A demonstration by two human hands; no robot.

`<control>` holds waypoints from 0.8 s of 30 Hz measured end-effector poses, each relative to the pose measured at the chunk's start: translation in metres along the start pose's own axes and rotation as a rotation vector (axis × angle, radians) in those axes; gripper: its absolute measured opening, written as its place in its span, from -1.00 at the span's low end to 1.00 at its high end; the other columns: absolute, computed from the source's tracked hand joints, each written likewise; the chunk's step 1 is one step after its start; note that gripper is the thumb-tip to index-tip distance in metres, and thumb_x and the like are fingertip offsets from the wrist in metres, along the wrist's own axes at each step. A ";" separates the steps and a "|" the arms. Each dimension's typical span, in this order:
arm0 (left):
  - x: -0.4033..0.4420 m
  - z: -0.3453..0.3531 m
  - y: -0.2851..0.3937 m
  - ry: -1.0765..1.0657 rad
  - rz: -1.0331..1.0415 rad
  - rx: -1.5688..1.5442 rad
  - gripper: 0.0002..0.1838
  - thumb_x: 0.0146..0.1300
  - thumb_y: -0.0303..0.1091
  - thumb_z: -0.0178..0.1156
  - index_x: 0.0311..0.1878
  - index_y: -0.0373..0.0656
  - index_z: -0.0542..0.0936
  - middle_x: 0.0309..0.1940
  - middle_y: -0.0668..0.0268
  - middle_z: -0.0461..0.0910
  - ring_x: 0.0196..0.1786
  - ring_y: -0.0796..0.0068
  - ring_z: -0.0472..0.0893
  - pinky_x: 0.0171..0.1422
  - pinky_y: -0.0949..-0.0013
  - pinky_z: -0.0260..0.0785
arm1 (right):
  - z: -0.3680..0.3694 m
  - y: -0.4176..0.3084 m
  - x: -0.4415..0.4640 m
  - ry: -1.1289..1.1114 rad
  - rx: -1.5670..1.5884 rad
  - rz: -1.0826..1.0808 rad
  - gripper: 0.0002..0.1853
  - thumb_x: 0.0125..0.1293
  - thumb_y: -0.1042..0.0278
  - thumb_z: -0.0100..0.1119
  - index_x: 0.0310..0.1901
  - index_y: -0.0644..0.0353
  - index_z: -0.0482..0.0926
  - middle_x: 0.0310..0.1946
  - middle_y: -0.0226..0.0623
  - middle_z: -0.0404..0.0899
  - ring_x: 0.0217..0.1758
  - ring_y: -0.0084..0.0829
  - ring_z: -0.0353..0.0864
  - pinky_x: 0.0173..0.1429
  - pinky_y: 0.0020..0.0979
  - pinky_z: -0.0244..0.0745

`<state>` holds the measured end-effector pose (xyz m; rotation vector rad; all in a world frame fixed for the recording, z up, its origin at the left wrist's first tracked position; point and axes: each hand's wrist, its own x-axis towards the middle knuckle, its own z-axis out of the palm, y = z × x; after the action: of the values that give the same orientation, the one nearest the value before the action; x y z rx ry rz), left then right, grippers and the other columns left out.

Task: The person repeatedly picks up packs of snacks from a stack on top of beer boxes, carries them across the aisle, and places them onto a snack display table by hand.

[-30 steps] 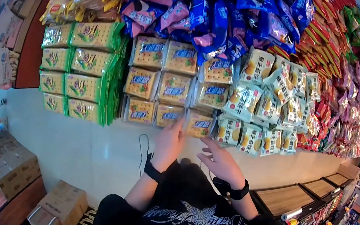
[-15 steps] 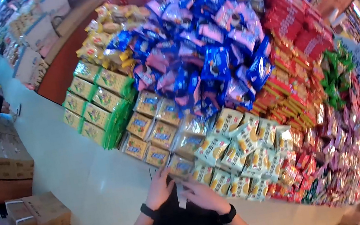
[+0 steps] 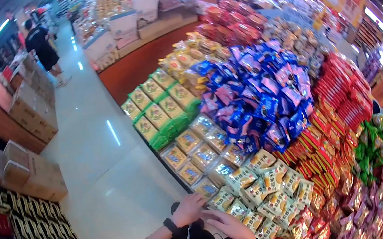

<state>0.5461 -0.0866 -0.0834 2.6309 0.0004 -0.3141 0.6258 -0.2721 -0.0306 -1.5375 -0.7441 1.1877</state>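
Note:
My left hand (image 3: 189,210) is at the near edge of the display, beside the clear-wrapped square crackers (image 3: 203,156). Its fingers point right and look bent; whether they hold anything is hidden. Just right of it, my right hand (image 3: 229,223) has its fingers apart and nothing in them, close to the pale biscuit packets (image 3: 264,185). Both wrists wear dark bands. Green-edged cracker packs (image 3: 157,110) stand in rows behind the square crackers, and a heap of blue and pink packets (image 3: 260,93) lies to their right.
Red packets (image 3: 342,90) and green packets (image 3: 375,145) fill the display's right side. Across the aisle floor (image 3: 102,158) stand cardboard boxes (image 3: 32,112) and dark patterned packages (image 3: 41,231). A person in dark clothes (image 3: 42,45) stands far down the aisle.
The view has tilted up and swung, showing the aisle and the far person. Both hands now appear lower in the view, near the display's edge. The right hand has stayed open.

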 end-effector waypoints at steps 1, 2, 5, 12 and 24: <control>0.004 0.016 -0.007 0.024 -0.021 -0.001 -0.41 0.11 -0.22 0.31 0.24 -0.10 0.47 0.30 0.09 0.38 0.34 0.04 0.37 0.38 0.08 0.25 | -0.003 -0.007 -0.002 -0.025 -0.018 -0.009 -0.52 0.42 0.21 0.11 0.29 0.23 0.38 0.10 -0.15 0.54 -0.03 -0.40 0.58 0.11 -0.42 0.45; 0.010 0.036 -0.016 0.047 0.025 0.036 -0.39 0.12 -0.18 0.29 0.26 -0.12 0.45 0.35 0.09 0.32 0.38 0.04 0.31 0.42 0.08 0.21 | -0.004 -0.016 -0.005 -0.033 0.018 0.008 -0.53 0.43 0.23 0.09 0.30 0.22 0.37 0.11 -0.17 0.54 0.00 -0.41 0.58 0.12 -0.42 0.45; 0.015 0.053 -0.025 0.181 0.076 0.099 -0.46 0.10 -0.09 0.28 0.10 -0.19 0.53 0.31 0.12 0.38 0.30 0.10 0.37 0.38 0.12 0.21 | -0.010 -0.030 -0.007 -0.100 0.086 0.038 -0.56 0.45 0.29 0.04 0.30 0.25 0.37 0.15 -0.18 0.52 0.11 -0.41 0.54 0.20 -0.41 0.42; 0.006 0.056 -0.018 0.232 0.054 0.153 -0.43 0.13 -0.02 0.22 0.14 -0.18 0.53 0.31 0.15 0.37 0.30 0.10 0.36 0.42 0.12 0.16 | -0.007 -0.045 -0.004 -0.157 0.190 0.071 -0.60 0.46 0.36 0.00 0.26 0.34 0.37 0.14 -0.15 0.51 0.22 -0.39 0.47 0.32 -0.41 0.31; -0.152 0.021 -0.032 0.350 -0.195 -0.223 -0.37 0.29 -0.10 0.17 0.38 -0.08 0.30 0.33 -0.18 0.28 0.30 -0.16 0.36 0.36 0.04 0.26 | 0.041 -0.056 0.000 -0.325 0.062 0.012 -0.60 0.48 0.37 -0.07 0.29 0.31 0.36 0.13 -0.21 0.52 0.13 -0.46 0.51 0.22 -0.44 0.37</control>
<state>0.3919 -0.0600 -0.0830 2.4313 0.3873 0.0828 0.5934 -0.2416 0.0226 -1.3146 -0.9008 1.4760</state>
